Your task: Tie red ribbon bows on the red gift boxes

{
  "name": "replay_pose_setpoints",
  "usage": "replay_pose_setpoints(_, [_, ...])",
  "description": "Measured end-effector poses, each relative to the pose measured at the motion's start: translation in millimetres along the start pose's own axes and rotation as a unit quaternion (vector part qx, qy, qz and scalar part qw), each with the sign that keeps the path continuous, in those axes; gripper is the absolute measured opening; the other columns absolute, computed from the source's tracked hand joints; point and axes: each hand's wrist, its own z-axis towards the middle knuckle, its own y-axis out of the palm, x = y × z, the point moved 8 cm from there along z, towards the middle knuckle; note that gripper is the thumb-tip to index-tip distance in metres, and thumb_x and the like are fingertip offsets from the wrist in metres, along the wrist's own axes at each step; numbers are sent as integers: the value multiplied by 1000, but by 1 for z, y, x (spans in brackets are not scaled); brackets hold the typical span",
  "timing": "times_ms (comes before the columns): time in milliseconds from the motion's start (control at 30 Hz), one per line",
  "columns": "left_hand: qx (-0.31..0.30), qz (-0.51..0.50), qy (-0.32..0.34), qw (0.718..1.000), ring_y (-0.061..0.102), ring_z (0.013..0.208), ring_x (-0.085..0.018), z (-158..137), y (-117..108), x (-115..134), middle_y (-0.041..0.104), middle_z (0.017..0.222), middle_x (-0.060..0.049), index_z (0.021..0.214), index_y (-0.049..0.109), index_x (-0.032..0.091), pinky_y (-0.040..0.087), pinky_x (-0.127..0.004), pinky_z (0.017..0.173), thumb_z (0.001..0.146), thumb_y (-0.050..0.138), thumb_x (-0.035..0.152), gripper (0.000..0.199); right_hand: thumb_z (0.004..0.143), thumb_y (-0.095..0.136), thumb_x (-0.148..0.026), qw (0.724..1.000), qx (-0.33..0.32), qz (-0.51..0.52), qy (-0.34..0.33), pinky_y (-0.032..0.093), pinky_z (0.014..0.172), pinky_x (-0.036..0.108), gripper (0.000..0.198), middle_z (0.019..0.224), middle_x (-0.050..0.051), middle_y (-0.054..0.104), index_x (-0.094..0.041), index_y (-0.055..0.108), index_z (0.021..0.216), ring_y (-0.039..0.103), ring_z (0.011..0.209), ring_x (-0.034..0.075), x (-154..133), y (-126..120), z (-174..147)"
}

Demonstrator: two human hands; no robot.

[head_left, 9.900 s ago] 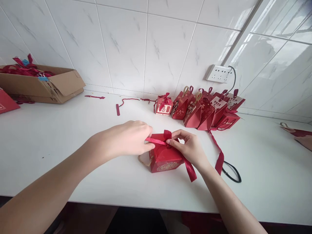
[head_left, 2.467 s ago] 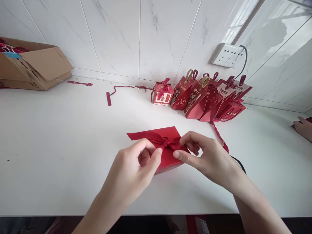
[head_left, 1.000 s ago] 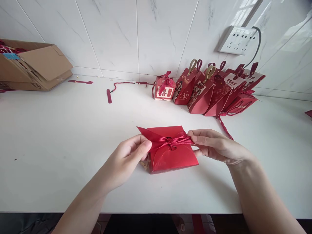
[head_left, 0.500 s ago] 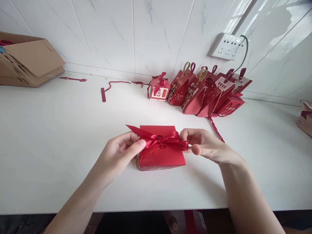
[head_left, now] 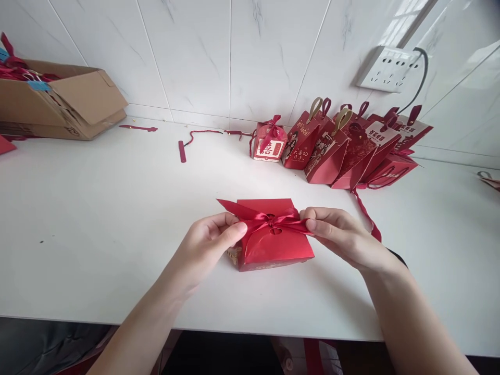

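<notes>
In front of me a red gift box (head_left: 279, 247) rests on the white table. A shiny red ribbon (head_left: 269, 221) is tied in a bow across its top. My left hand (head_left: 213, 237) pinches the bow's left loop between thumb and fingers. On the other side, my right hand (head_left: 332, 229) has the right part of the bow between thumb and forefinger. One pointed ribbon end sticks out past the box's far left corner. Some woven tan cord shows at the box's left side, partly hidden by my left hand.
Several red gift boxes (head_left: 326, 161) with loop handles stand by the tiled wall, a small box (head_left: 269, 148) at their left. At the back left is a cardboard carton (head_left: 89, 99) holding red ribbons. A red tag (head_left: 182, 151) with cord lies on the table. A socket (head_left: 388, 69) is above.
My right thumb and forefinger have closed on the right part of the bow. My left hand keeps its pinch. The view has shifted left, so everything appears further right.
</notes>
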Motion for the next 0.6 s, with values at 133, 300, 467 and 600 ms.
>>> replay_pose_setpoints(133, [-10, 9, -4, 1000, 51, 56, -10, 0, 1, -1, 56, 62, 1, 63, 58, 17, 43, -23, 54, 78, 58, 31, 21, 81, 63, -36, 997, -12, 73, 16, 35, 62, 26, 30, 65, -2, 44, -18, 50, 61, 41, 63, 12, 9, -1, 3])
replay_pose_setpoints(300, [-27, 15, 2, 1000, 49, 56, -10, 1, 3, -2, 51, 62, 1, 62, 53, 17, 42, -24, 55, 79, 55, 36, 25, 72, 70, -36, 989, -15, 143, 39, 36, 54, 23, 31, 63, -3, 43, -18, 47, 61, 39, 56, 10, 21, 1, 11])
replay_pose_setpoints(467, [-29, -2, 14, 999, 44, 59, -9, 4, 3, -8, 47, 64, 2, 65, 50, 16, 38, -22, 55, 80, 55, 38, 27, 65, 72, -39, 983, 4, 182, 27, 36, 48, 23, 36, 60, -3, 42, -19, 44, 58, 38, 51, 9, 29, 5, 19])
replay_pose_setpoints(600, [-45, -18, 41, 998, 45, 60, -9, 6, 7, -9, 50, 68, 2, 70, 49, 17, 35, -22, 55, 83, 52, 39, 25, 63, 73, -41, 979, 10, 201, -24, 38, 46, 23, 38, 57, -4, 41, -19, 42, 56, 39, 49, 9, 27, 9, 23])
